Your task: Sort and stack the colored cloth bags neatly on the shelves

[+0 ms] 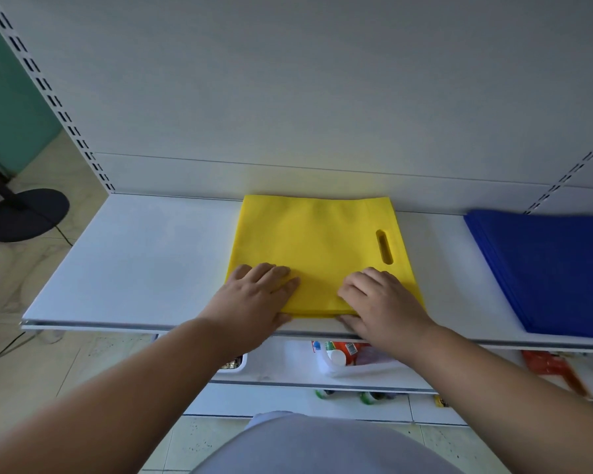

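Yellow bag point(317, 248) lies flat on the white shelf point(144, 254), about mid-width, far edge close to the back panel point(288, 97), near edge just short of the shelf's front lip; slot handle cut-out toward its right side. Left hand point(254, 299) rests palm-down on the bag's near-left corner, fingers spread and nearly straight, holding nothing; right hand point(379, 302) sits on the near-right part, fingers bent at the knuckles and pressing down on the cloth, thumb at the near edge (whether the thumb tucks under the bag I cannot tell). The yellow near edge shows some thickness, but the number of layers is not readable.

Blue bags point(545, 268) form a stack at the shelf's right end, well apart from the yellow one; cut off by the frame's right edge.

Bare shelf runs left of the yellow bag to the shelf end, with a narrower strip between yellow and blue. Lower shelf items point(339, 357) below are partly hidden by the arms and blurred.
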{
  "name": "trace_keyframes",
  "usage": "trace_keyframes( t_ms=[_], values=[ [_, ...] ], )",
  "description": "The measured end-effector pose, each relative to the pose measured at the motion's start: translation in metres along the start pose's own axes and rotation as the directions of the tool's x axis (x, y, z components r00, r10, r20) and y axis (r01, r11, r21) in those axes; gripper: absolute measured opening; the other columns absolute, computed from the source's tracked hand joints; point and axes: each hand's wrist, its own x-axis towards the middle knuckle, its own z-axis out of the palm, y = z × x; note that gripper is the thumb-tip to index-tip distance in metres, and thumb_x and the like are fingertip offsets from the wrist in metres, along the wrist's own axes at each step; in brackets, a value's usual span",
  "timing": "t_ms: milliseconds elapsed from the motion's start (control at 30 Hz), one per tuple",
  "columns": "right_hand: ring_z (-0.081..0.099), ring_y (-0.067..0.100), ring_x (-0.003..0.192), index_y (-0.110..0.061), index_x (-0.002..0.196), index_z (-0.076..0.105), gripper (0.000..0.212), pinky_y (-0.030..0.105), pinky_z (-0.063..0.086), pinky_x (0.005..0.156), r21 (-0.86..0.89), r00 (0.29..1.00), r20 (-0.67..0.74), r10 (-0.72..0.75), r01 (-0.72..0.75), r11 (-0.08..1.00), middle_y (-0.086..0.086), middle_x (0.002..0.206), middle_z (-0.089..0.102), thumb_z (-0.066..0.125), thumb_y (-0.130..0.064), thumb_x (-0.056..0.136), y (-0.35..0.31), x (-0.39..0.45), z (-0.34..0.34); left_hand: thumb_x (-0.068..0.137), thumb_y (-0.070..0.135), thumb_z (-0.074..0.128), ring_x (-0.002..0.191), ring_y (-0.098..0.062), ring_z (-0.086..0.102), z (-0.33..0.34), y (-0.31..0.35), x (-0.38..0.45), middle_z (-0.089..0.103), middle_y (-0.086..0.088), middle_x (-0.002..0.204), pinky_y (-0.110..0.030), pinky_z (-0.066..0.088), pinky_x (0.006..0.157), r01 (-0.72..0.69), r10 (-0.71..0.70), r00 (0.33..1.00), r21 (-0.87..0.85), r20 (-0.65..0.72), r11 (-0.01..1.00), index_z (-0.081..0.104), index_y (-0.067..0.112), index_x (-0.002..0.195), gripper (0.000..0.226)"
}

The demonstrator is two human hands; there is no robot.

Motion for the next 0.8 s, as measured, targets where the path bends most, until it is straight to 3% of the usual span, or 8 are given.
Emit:
trace_keyframes(
  t_ms=[100, 267, 433, 533, 600, 667, 800],
  values=[
    [0.056, 0.023, 0.091, -0.016, 0.097, 0.067, 0.04, 0.035, 0.049, 0.077, 0.029, 0.998, 0.056, 0.031, -0.033, 0.999, 0.0, 0.098, 0.061, 0.052, -0.05, 0.083, 0.003, 0.001, -0.001, 0.082, 0.053, 0.057, 0.114, -0.027, 0.056, -0.002, -0.004, 0.006, 0.058, -0.005, 0.13, -0.044, 0.049, 0.09, -0.007, 0.007, 1.0, 0.002, 0.0, 1.0, 0.06, 0.021, 0.13, 0.057],
    [0.056, 0.025, 0.09, -0.014, 0.096, 0.066, 0.033, 0.037, 0.05, 0.076, 0.01, 0.998, 0.045, 0.032, -0.033, 0.999, 0.002, 0.097, 0.06, 0.074, -0.04, 0.077, 0.003, 0.009, -0.001, 0.079, 0.034, 0.073, 0.103, -0.028, 0.06, -0.001, 0.0, 0.011, 0.061, -0.006, 0.121, -0.041, 0.051, 0.084, -0.04, 0.039, 0.996, -0.004, -0.084, 0.999, 0.063, 0.015, 0.121, 0.047],
    [0.056, 0.027, 0.083, -0.012, 0.092, 0.065, 0.024, 0.037, 0.049, 0.069, -0.033, 0.998, -0.047, -0.045, 0.044, 0.998, 0.005, 0.093, 0.061, 0.069, -0.03, 0.078, 0.001, 0.007, 0.004, 0.084, 0.025, 0.065, 0.103, -0.03, 0.061, -0.002, -0.002, 0.008, 0.062, -0.008, 0.121, -0.04, 0.053, 0.081, -0.132, 0.135, 0.985, 0.037, -0.105, 0.991, 0.061, 0.014, 0.124, 0.042],
    [0.057, 0.029, 0.079, -0.01, 0.092, 0.065, 0.017, 0.037, 0.05, 0.064, -0.087, 0.988, -0.099, -0.12, 0.111, 0.99, 0.008, 0.09, 0.062, 0.063, -0.018, 0.077, 0.003, 0.007, 0.005, 0.085, 0.017, 0.037, 0.1, -0.032, 0.062, -0.012, -0.008, 0.004, 0.062, -0.013, 0.12, -0.042, 0.055, 0.075, -0.242, 0.255, 0.964, 0.143, -0.078, 0.96, 0.058, 0.01, 0.128, 0.049],
    [0.059, 0.03, 0.081, -0.01, 0.097, 0.064, 0.021, 0.038, 0.051, 0.065, -0.127, 0.985, -0.083, -0.149, 0.138, 0.982, 0.01, 0.093, 0.063, 0.062, -0.01, 0.076, 0.004, 0.005, 0.003, 0.082, 0.015, 0.027, 0.096, -0.033, 0.063, -0.017, -0.012, 0.004, 0.062, -0.015, 0.118, -0.043, 0.055, 0.071, -0.237, 0.252, 0.965, 0.181, -0.066, 0.954, 0.058, 0.007, 0.128, 0.056],
    [0.058, 0.031, 0.084, -0.011, 0.099, 0.064, 0.029, 0.039, 0.051, 0.067, -0.164, 0.991, -0.042, -0.125, 0.117, 0.979, 0.01, 0.097, 0.062, 0.065, -0.006, 0.071, 0.006, 0.003, 0.0, 0.08, 0.014, 0.027, 0.093, -0.034, 0.062, -0.018, -0.014, 0.004, 0.062, -0.016, 0.116, -0.043, 0.053, 0.069, -0.19, 0.205, 0.977, 0.187, -0.065, 0.964, 0.059, 0.006, 0.126, 0.057],
    [0.055, 0.027, 0.075, -0.01, 0.085, 0.064, 0.027, 0.037, 0.051, 0.063, -0.072, 0.999, -0.019, -0.045, 0.043, 0.996, 0.006, 0.084, 0.06, 0.072, -0.003, 0.06, 0.007, -0.004, -0.002, 0.08, 0.015, 0.039, 0.093, -0.03, 0.061, -0.01, -0.008, 0.0, 0.062, -0.009, 0.115, -0.042, 0.051, 0.07, -0.151, 0.165, 0.982, 0.135, -0.094, 0.979, 0.06, 0.01, 0.125, 0.05]
  ],
)
